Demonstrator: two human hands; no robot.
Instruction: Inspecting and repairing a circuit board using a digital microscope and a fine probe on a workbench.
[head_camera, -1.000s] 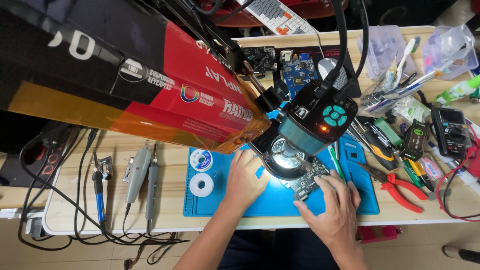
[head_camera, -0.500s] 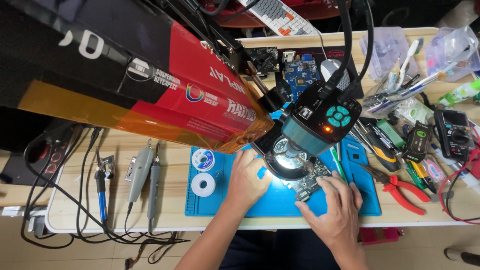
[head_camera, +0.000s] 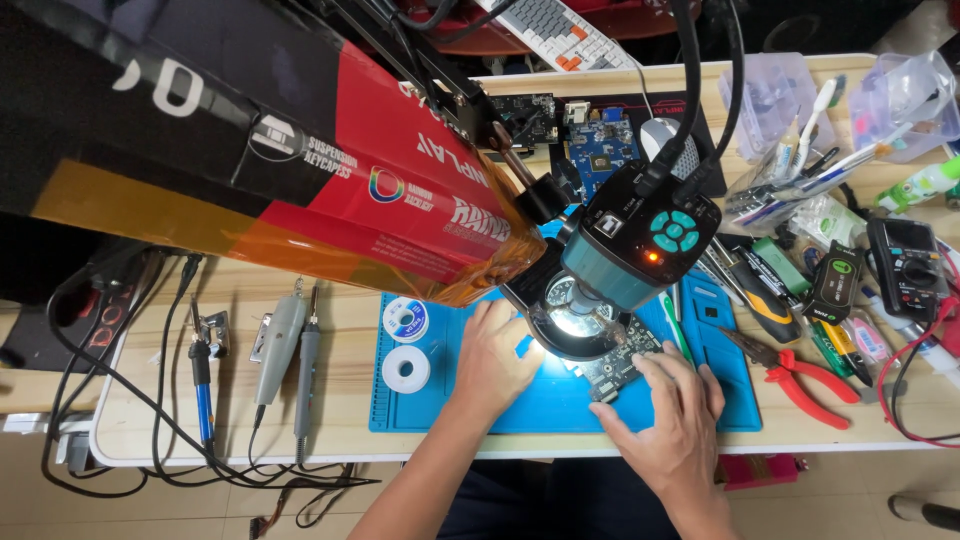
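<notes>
Soldering irons (head_camera: 270, 350) and solder spools (head_camera: 406, 345) sit off left, leave them. Your left hand (head_camera: 495, 360) lies loosely curled on the blue mat (head_camera: 450, 410), fingertips hidden at the lens edge; keep it planted. The circuit board (head_camera: 622, 365) lies on the mat under the lit microscope head (head_camera: 640, 250). Your right hand (head_camera: 672, 420), fingers spread, presses its corner; hold it flat and centred in the light. Red pliers (head_camera: 800, 375) lie right.

Scope head blocks the view of the work

The microscope (head_camera: 640, 250) covers most of the circuit board (head_camera: 625, 365), and glare from its ring light washes out the rest. The left hand (head_camera: 495, 360) has its fingertips tucked under the scope, grip unreadable. Under the right hand (head_camera: 670, 420), contact can't be told. A big box (head_camera: 250, 150) hides the desk's far left, cropped at the frame's edge.
</notes>
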